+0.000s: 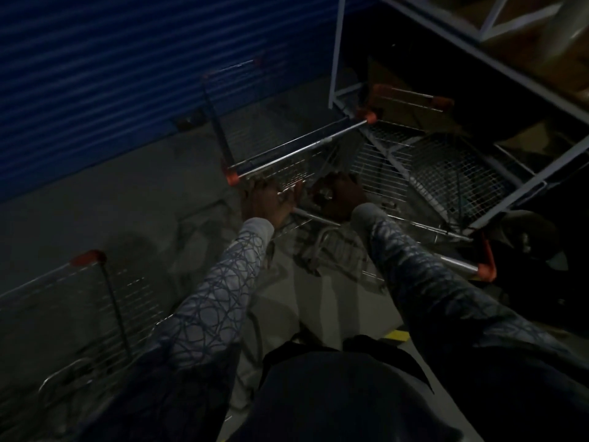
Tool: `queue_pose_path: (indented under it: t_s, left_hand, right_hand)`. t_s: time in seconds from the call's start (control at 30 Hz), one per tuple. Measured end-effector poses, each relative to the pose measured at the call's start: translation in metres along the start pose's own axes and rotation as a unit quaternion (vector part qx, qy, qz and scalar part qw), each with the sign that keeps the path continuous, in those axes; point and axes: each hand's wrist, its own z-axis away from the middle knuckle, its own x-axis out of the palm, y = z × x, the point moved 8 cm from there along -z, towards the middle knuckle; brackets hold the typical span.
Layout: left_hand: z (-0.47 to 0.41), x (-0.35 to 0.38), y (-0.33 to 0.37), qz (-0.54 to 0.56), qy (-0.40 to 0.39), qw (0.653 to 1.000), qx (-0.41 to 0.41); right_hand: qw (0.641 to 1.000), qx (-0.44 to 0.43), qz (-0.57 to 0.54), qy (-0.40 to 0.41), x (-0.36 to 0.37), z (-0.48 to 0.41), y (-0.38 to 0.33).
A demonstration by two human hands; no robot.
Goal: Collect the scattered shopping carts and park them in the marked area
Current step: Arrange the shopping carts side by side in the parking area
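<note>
It is dim in here, and the blue corrugated shutter [127, 74] is closing off the whole far left side, leaving a bare strip of concrete floor [95, 215] running along its foot. Down at the near left a shopping cart [79, 301] with an orange corner cap is standing apart from the others, open floor lying between it and the person. In the middle, a second wire cart [271, 138] is sitting tilted toward the shutter, its chrome handle bar ending in orange caps. The left hand [271, 199] is reaching out on a straight, patterned sleeve and pressing against the wire basket just under that bar, fingers spread and hooking into the mesh. Just beside it the right hand [341, 196] is curling tightly, though what it is gripping is too dark to tell. To the right, a third cart [446, 173] is lying jammed against the grey metal racking [398, 27], which is hemming in that side with little room. A yellow floor stripe [398, 335] is showing near the person's body.
</note>
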Motion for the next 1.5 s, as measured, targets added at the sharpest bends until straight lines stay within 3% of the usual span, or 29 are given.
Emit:
queue_pose_path:
  t_s: [0.4, 0.6, 0.8, 0.93, 1.07, 1.17, 1.5]
  left_hand:
    - [-0.091, 0.04, 0.035, -0.019, 0.049, 0.999, 0.007]
    - [-0.13, 0.044, 0.005, -0.023, 0.065, 0.995, -0.069]
    - [-0.146, 0.063, -0.065, -0.092, -0.073, 0.974, -0.191]
    - [-0.161, 0.072, -0.101, -0.156, -0.144, 0.959, -0.188]
    - [-0.179, 0.056, -0.113, -0.183, -0.117, 0.961, -0.169]
    - [-0.2, 0.041, -0.125, -0.159, -0.104, 0.969, -0.159]
    - [-0.262, 0.031, -0.176, -0.156, -0.121, 0.967, -0.161]
  right_hand:
    - [0.999, -0.017, 0.024, -0.037, -0.008, -0.099, 0.066]
    - [0.997, -0.077, 0.019, -0.015, -0.019, -0.141, 0.08]
    - [0.994, -0.106, -0.009, 0.038, -0.001, -0.184, 0.079]
    - [0.995, -0.079, -0.005, -0.059, 0.031, -0.213, 0.055]
    - [0.992, -0.089, 0.049, 0.073, 0.04, -0.233, 0.042]
    - [0.992, -0.079, 0.044, 0.088, 0.044, -0.255, 0.028]
    - [0.998, -0.026, 0.045, -0.045, 0.071, -0.331, 0.005]
